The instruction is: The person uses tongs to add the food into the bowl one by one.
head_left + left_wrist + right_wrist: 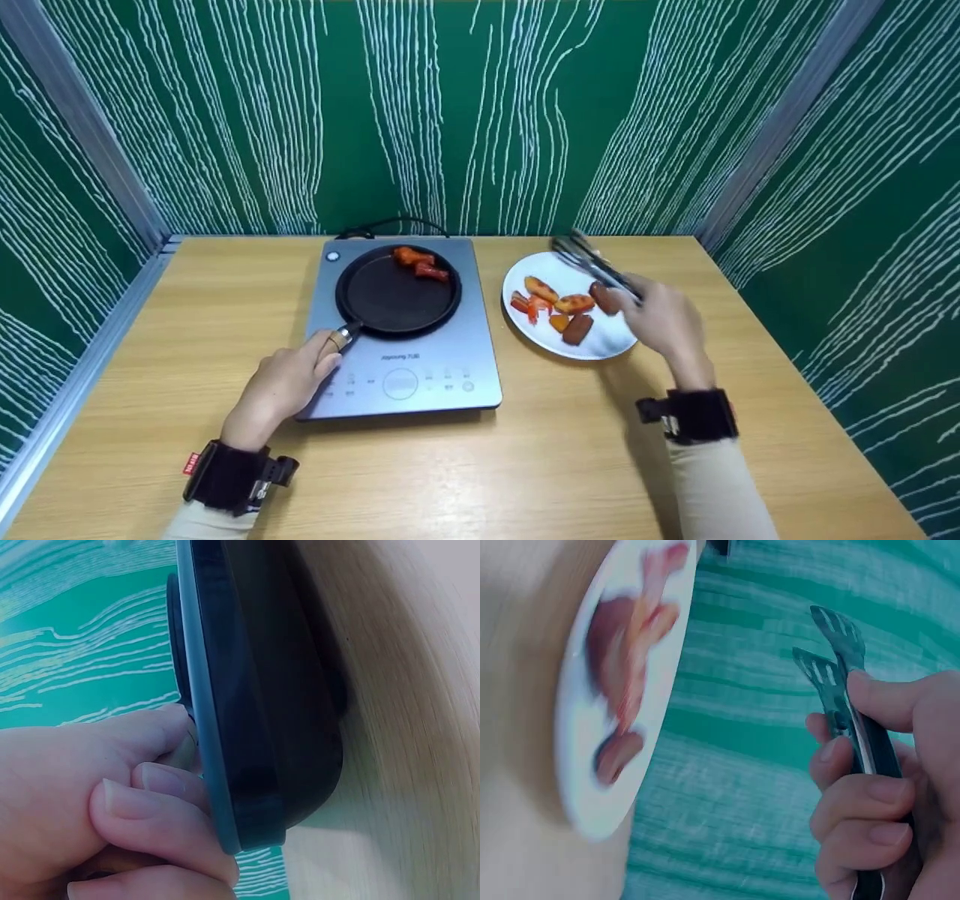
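- Wood-grained desk (570,457), enclosed by green walls (465,112) with white streaks and grey corner posts (795,105).
- A cooker (442,375) on it bears the black pan (382,296); two reddish pieces (412,257) lie near its far rim. To the right sits the white plate (611,337) with food (576,304).
- Left grip (281,379) curls round the pan's handle (346,334), hiding much of it.
- Right grip (667,319) is clamped on tongs (881,746) held clear of the plate, their slotted heads apart.
- Blur softens the tongs from the head, the food from the right wrist; both sleeves (720,487) are cut off.
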Tool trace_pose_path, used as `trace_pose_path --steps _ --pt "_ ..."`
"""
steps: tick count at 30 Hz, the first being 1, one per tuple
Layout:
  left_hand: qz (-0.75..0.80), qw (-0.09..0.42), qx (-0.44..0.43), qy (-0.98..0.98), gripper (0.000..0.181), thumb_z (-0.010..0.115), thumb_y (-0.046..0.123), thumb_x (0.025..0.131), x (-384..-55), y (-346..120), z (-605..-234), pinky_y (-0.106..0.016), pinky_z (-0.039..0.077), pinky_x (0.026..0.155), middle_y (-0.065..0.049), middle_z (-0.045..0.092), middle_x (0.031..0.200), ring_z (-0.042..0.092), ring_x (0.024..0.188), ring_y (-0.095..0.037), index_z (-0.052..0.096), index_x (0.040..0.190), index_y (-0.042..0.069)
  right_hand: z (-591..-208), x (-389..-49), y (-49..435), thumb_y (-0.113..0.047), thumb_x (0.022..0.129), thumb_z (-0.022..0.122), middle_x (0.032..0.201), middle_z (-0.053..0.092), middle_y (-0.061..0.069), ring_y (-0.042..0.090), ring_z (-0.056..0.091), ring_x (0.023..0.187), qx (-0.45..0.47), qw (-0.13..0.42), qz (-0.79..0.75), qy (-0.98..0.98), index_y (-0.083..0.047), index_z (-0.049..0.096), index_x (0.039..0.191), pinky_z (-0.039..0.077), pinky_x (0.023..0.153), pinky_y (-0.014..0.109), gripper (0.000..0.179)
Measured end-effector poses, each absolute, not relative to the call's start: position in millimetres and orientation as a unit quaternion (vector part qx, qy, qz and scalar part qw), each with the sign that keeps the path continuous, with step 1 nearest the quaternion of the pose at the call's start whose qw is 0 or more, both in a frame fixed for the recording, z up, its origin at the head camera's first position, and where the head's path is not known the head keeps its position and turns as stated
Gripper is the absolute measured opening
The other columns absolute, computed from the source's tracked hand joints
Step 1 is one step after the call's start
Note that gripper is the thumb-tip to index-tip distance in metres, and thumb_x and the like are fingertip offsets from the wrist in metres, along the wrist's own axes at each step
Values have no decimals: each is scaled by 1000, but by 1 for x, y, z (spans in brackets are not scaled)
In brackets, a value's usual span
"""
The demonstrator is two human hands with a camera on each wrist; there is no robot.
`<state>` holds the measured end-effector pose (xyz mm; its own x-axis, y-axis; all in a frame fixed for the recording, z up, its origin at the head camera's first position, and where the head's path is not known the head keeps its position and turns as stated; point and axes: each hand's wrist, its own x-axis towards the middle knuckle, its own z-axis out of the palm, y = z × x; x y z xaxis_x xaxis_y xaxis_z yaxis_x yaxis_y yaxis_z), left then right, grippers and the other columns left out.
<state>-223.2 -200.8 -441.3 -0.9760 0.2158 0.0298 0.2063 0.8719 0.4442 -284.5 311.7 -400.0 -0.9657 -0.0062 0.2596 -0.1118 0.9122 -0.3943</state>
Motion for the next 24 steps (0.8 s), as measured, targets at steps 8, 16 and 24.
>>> trace_pose_path --steps 8,16,24 --pt "228 12 108 968 27 54 31 113 -224 -203 -440 -59 53 73 -22 66 105 68 87 -41 57 135 16 -420 -278 350 -57 108 52 135 63 34 44 62 103 -47 64 217 -973 -2 55 152 47 78 53 71" --pt "230 5 109 967 25 55 30 112 -224 -203 -438 -57 52 70 -23 65 103 66 84 -39 57 132 15 -427 -279 363 -54 109 52 125 62 30 40 58 96 -75 18 220 -972 2 50 154 41 72 42 72" --pt "228 17 95 969 28 54 32 112 -224 -202 -439 -58 52 70 -24 65 103 66 86 -40 56 135 15 -436 -279 372 -56 108 53 132 58 28 41 55 107 -105 -39 225 -968 2 46 157 42 81 47 76"
